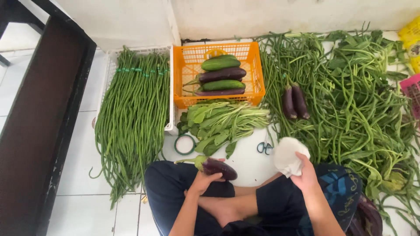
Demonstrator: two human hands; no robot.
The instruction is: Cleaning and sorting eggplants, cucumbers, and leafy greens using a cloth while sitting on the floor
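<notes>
Sitting cross-legged on the white tiled floor [78,175], a person holds a dark purple eggplant [217,168] in the left hand [202,181], fingers wrapped around the underside of it just above the left knee, its green stem end pointing left. The right hand [306,174] is closed on a white cloth [287,156], which bunches up above the fingers over the right knee.

Straight ahead stands an orange plastic crate [256,70] holding two green cucumbers [221,64] and two long eggplants [222,74] stacked in alternating layers. Just in front of the crate lies a bundle of leafy greens [223,124], stems pointing right. Near its left end sits a roll of green tape [185,144], and a pair of scissors [264,147] lies on the floor just left of the cloth.

To the left, a white tray [168,87] carries a thick bunch of long beans [131,113], tied near the top with green bands, the ends trailing onto the floor. To the right spreads a loose heap of long beans and leafy stalks [354,96], with two more eggplants [295,102] resting on its left edge. More eggplants [369,216] lie beside the right leg. A dark wooden frame [39,122] runs along the far left.
</notes>
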